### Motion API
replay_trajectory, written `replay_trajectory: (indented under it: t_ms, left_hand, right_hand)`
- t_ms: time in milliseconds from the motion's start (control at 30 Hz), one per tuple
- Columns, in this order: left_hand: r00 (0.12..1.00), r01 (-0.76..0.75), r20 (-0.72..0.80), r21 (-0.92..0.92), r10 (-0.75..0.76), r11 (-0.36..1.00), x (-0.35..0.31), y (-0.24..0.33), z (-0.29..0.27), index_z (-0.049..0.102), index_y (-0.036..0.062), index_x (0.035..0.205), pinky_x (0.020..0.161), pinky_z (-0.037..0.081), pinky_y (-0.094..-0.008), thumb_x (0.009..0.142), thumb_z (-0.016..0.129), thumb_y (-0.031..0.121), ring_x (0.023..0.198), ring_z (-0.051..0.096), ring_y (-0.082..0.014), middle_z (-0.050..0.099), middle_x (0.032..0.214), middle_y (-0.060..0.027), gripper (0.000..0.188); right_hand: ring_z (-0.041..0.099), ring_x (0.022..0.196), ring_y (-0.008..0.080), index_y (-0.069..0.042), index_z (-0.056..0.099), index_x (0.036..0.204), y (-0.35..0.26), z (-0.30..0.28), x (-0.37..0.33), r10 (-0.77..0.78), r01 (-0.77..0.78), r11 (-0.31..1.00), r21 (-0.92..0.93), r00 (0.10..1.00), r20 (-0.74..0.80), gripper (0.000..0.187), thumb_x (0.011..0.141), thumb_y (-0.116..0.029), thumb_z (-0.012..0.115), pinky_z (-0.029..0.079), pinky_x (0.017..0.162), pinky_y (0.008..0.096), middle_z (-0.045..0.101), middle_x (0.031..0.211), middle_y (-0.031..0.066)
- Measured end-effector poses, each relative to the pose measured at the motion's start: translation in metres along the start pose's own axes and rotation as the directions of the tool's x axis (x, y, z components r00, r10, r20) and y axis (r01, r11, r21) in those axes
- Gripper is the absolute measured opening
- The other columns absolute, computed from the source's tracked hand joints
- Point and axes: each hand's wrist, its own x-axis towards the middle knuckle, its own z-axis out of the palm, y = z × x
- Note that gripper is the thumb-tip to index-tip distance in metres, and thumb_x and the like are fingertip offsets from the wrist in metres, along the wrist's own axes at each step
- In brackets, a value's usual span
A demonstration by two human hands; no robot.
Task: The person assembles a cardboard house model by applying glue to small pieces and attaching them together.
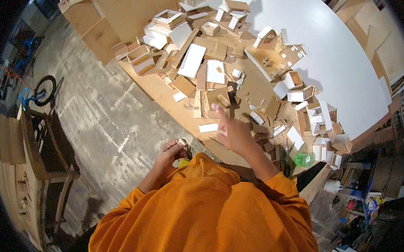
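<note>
At the front edge of a wooden worktable (pixel 155 94), my left hand (pixel 169 152) is closed around a small pale block (pixel 183 142), with thumb and fingers pinching it. My right hand (pixel 234 133) reaches over the table with a finger stretched forward and nothing visible in its grasp. Just beyond that fingertip lies a small wooden block (pixel 223 100). A white rectangular strip (pixel 208 127) rests beside the right hand, near the table edge. Scraps of board, including a white panel (pixel 192 60), are spread farther back.
Small house-like models (pixel 267 56) and open boxes (pixel 293 79) crowd the table's far and right sides. A large white board (pixel 325 45) stands behind them. A green transparent bottle (pixel 303 159) is at the right. Left of the table, a wooden bench (pixel 35 176) and a bicycle wheel (pixel 45 90) stand on the concrete floor.
</note>
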Motion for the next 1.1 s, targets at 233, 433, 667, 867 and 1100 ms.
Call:
replay_trajectory:
  t_ms: [233, 433, 667, 867, 1100]
  left_hand:
    - [1.000, 0.021, 0.005, -0.023, -0.021, 0.999, 0.011, 0.002, -0.008, 0.063, 0.0052, 0.090, 0.064, 0.049, -0.0259, 0.091, 0.060, 0.019, 0.064, 0.057, -0.0106, 0.061, 0.072, -0.0014, 0.014]
    - [0.999, 0.046, 0.002, -0.016, -0.046, 0.999, 0.013, 0.008, -0.007, 0.063, 0.0048, 0.089, 0.065, 0.047, -0.0248, 0.091, 0.060, 0.020, 0.064, 0.057, -0.0106, 0.060, 0.071, -0.0016, 0.016]
    - [0.999, 0.041, -0.024, 0.029, -0.040, 0.999, 0.013, 0.016, -0.020, 0.065, 0.0062, 0.092, 0.068, 0.048, -0.0252, 0.092, 0.058, 0.022, 0.068, 0.060, -0.0103, 0.065, 0.080, -0.0012, 0.017]
    - [0.998, 0.030, -0.056, 0.045, -0.027, 0.999, 0.012, 0.022, -0.015, 0.065, 0.0058, 0.092, 0.068, 0.047, -0.0246, 0.092, 0.058, 0.023, 0.065, 0.058, -0.0098, 0.065, 0.080, -0.0006, 0.018]
    - [0.999, 0.035, 0.005, 0.091, -0.036, 0.995, 0.019, 0.017, -0.010, 0.064, 0.0048, 0.092, 0.064, 0.047, -0.0242, 0.093, 0.057, 0.021, 0.063, 0.056, -0.0098, 0.063, 0.077, -0.0009, 0.018]
  right_hand:
    - [0.050, 0.111, 0.0384, -0.009, 0.027, 0.143, 0.004, 0.003, 0.030, -0.306, 0.182, 0.898, -0.401, 0.913, -0.270, 0.082, 0.075, -0.016, 0.070, 0.040, 0.096, 0.0477, 0.055, 0.120, 0.0195]
    - [0.034, 0.130, 0.0345, -0.009, 0.030, 0.143, 0.001, -0.009, 0.076, -0.096, 0.024, 0.860, -0.509, 0.988, -0.117, 0.088, 0.068, -0.022, 0.075, 0.021, 0.110, 0.0548, 0.045, 0.132, 0.0182]
    - [0.047, 0.119, 0.0352, -0.015, 0.032, 0.144, 0.010, -0.016, 0.042, -0.233, -0.023, 0.852, -0.522, 0.878, -0.419, 0.084, 0.071, -0.019, 0.073, 0.038, 0.100, 0.0479, 0.053, 0.125, 0.0169]
    - [0.064, 0.072, 0.0344, -0.015, 0.030, 0.144, 0.014, 0.030, -0.022, -0.003, -0.003, 0.950, -0.311, 1.000, -0.020, 0.082, 0.073, -0.014, 0.071, 0.052, 0.068, 0.0426, 0.066, 0.081, 0.0133]
    - [0.064, 0.068, 0.0290, -0.012, 0.032, 0.144, 0.032, 0.029, -0.038, 0.166, -0.186, 0.979, -0.089, 0.968, -0.188, 0.078, 0.075, -0.004, 0.067, 0.052, 0.066, 0.0365, 0.065, 0.077, 0.0133]
